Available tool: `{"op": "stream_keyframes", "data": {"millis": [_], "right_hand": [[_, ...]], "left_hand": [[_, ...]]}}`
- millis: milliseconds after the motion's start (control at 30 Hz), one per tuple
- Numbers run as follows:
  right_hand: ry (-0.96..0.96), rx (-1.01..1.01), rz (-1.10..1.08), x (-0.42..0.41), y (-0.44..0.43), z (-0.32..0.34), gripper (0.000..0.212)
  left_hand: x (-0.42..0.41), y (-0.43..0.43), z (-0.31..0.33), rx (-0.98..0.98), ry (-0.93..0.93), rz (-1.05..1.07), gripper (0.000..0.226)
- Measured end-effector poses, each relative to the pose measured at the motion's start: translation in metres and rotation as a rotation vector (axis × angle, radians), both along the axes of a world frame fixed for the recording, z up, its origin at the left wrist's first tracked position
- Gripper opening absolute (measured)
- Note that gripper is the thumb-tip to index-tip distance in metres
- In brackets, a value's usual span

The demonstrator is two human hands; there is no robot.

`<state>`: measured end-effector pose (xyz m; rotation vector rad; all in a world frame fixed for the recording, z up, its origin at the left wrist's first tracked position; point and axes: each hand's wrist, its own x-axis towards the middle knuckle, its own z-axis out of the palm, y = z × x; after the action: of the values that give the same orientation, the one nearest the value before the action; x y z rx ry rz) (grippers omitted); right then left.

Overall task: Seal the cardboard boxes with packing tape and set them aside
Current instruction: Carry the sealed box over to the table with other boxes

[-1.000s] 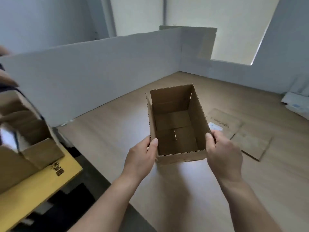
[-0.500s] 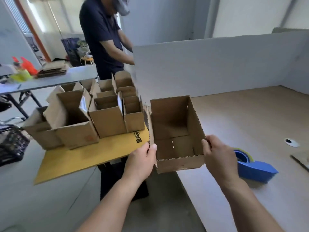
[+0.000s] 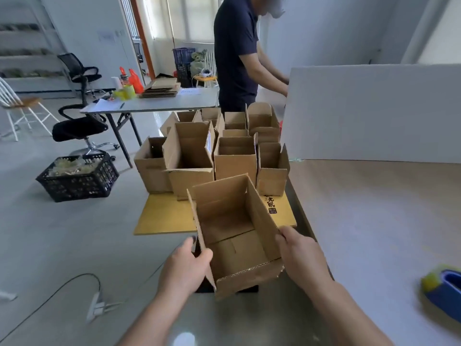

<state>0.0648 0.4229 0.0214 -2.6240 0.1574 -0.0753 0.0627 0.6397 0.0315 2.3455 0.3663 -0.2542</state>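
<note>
An open-topped brown cardboard box (image 3: pixel 234 221) hangs in the air left of the wooden table (image 3: pixel 374 221), over the floor. My left hand (image 3: pixel 185 267) grips its left wall near the front corner. My right hand (image 3: pixel 300 255) grips its right wall. Its bottom flaps are folded shut inside. A blue tape dispenser (image 3: pixel 444 290) with a yellow-green roll lies on the table at the right edge of view.
Several open boxes (image 3: pixel 234 158) stand on a yellow board (image 3: pixel 162 216) just beyond the held box. A person (image 3: pixel 237 53) in dark clothes stands behind them. A white partition (image 3: pixel 374 111) backs the table. A black crate (image 3: pixel 77 176), office chairs and a floor cable (image 3: pixel 62 288) lie left.
My view has swung left from the table to the room. The box has moved left with both hands, off the table's edge and toward the yellow board.
</note>
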Motion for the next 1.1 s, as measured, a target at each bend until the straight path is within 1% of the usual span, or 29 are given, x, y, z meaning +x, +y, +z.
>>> {"op": "stream_keyframes", "data": {"millis": [33,67,100,133,167,200,267,333,367,433,500,567,600,633,667,733,800,867,933,967,1000,1033,1100], "right_hand": [[0.006,-0.014,0.040,0.004,0.013,-0.002,0.027],[0.009,-0.026,0.078,0.008,0.026,-0.002,0.028],[0.003,-0.031,0.112,0.014,0.040,-0.001,0.028],[0.008,-0.042,0.148,0.021,0.057,0.001,0.027],[0.009,-0.062,0.193,0.030,0.074,0.003,0.027],[0.016,-0.105,0.235,0.040,0.092,0.006,0.027],[0.023,-0.180,0.280,0.067,0.126,0.011,0.027],[0.030,-0.172,0.274,0.100,0.158,0.016,0.027],[0.030,-0.118,0.257,0.115,0.171,0.019,0.028],[0.043,0.080,0.196,0.142,0.195,0.025,0.034],[0.050,0.220,0.095,0.159,0.214,0.025,0.053],[0.078,0.187,-0.053,0.166,0.228,0.020,0.067],[0.128,0.140,-0.124,0.166,0.233,0.017,0.068],[0.200,0.098,-0.171,0.165,0.238,0.013,0.063],[0.284,0.071,-0.189,0.163,0.241,0.007,0.053],[0.392,0.072,-0.193,0.163,0.244,-0.007,0.034],[0.399,0.113,-0.226,0.170,0.241,-0.020,0.018],[0.366,0.188,-0.273,0.177,0.236,-0.024,0.017],[0.323,0.215,-0.291,0.183,0.232,-0.026,0.018],[0.299,0.216,-0.300,0.186,0.230,-0.028,0.019],[0.273,0.224,-0.308,0.188,0.229,-0.030,0.020],[0.244,0.237,-0.311,0.190,0.228,-0.032,0.020],[0.200,0.261,-0.313,0.193,0.227,-0.036,0.022]], "left_hand": [[0.005,0.016,0.000,-0.081,0.073,0.062,0.066],[0.009,0.032,-0.001,-0.186,0.116,0.124,0.072],[0.012,0.048,0.000,-0.290,0.153,0.155,0.063],[0.015,0.063,0.002,-0.373,0.190,0.175,0.042],[0.018,0.078,0.004,-0.428,0.229,0.193,0.025],[0.023,0.094,0.002,-0.435,0.246,0.189,0.015],[0.032,0.124,-0.003,-0.479,0.245,0.186,0.013],[0.051,0.154,-0.016,-0.537,0.229,0.200,0.019],[0.062,0.166,-0.023,-0.566,0.215,0.219,0.021],[0.085,0.185,-0.033,-0.640,0.194,0.251,0.023],[0.110,0.192,-0.043,-0.750,0.170,0.273,0.024],[0.131,0.191,-0.052,-0.848,0.164,0.290,0.026],[0.140,0.187,-0.056,-0.886,0.172,0.297,0.028],[0.145,0.183,-0.059,-0.923,0.195,0.298,0.029],[0.150,0.181,-0.061,-0.951,0.227,0.280,0.030],[0.155,0.180,-0.061,-0.963,0.294,0.207,0.040],[0.159,0.191,-0.059,-0.927,0.331,0.144,0.060],[0.163,0.211,-0.058,-0.824,0.313,0.179,0.076],[0.171,0.232,-0.062,-0.700,0.216,0.248,0.088],[0.176,0.241,-0.062,-0.681,0.182,0.255,0.092],[0.182,0.246,-0.064,-0.677,0.161,0.236,0.090],[0.186,0.249,-0.064,-0.670,0.158,0.193,0.081],[0.193,0.245,-0.063,-0.657,0.168,0.140,0.052]]}}
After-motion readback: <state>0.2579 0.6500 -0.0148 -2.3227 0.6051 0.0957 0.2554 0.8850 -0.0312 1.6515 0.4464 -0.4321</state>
